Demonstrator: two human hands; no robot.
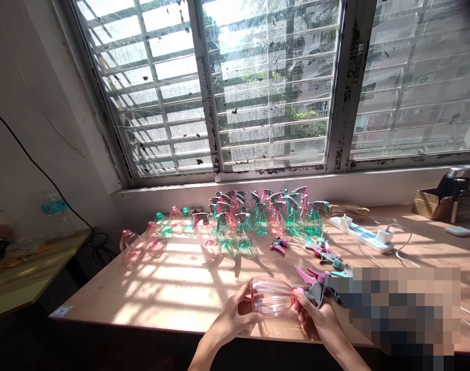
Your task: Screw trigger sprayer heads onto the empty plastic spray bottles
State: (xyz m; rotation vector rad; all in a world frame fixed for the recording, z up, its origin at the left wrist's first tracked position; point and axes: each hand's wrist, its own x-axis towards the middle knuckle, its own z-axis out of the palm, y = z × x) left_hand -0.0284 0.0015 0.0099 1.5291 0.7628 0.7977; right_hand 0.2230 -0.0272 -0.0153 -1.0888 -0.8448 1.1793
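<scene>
- Holding: pink bottle (272,296), lower centre of frame; left hand (234,315), fingers gripping base; right hand (323,317), fingers gripping neck.
- Tabletop (173,288): near edge just below; sunlit room leftward; spray heads (317,293) crowding right.

A white power strip (366,237) lies toward the far edge of the table (181,304), a cardboard box (427,202) stands farther right, and a sticker (61,311) marks the near left corner.

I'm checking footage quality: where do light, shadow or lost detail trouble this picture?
Head view: glare bleaches parts of the window; barred sunlight and shadow stripe the table; a pixelated patch hides part of the lower right; pale highlights streak the pink bottle between left hand and right hand.
</scene>
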